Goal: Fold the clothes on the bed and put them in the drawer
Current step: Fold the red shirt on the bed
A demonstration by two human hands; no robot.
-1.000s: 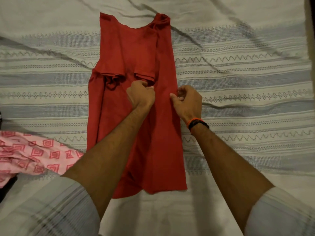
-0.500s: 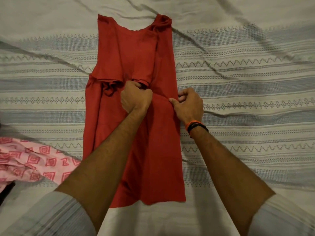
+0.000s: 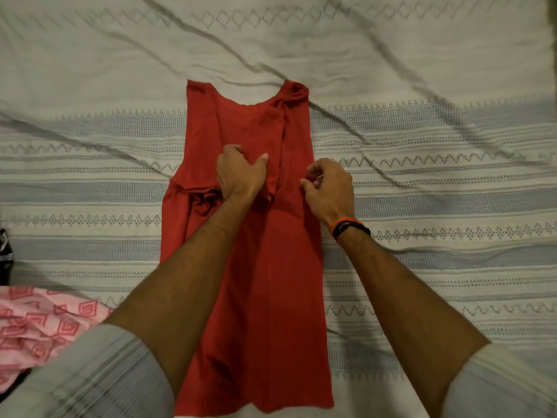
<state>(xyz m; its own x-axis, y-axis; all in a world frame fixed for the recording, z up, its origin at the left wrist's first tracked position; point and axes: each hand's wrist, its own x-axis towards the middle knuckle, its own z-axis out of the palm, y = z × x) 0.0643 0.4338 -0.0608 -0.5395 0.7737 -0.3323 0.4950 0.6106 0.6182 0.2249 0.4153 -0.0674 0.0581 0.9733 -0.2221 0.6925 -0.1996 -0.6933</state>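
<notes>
Left grip: the left hand lies at centre frame on the red garment, fingers curled into the folded-in sleeve cloth, thumb stretched toward the right.
Right grip: the right hand pinches the garment's right folded edge between thumb and curled fingers; the exact contact is small, so the pinch is probable rather than certain.
Garment: laid lengthwise at centre frame on the bed, neckline toward the top, both sides turned inward, hem at the lower edge.
Other clothes: a pink patterned garment waits at lower left, unfolded.
Risk: a pull by either hand could drag the loose cloth and undo the side folds; the bunched left sleeve may leave an uneven bundle.
</notes>
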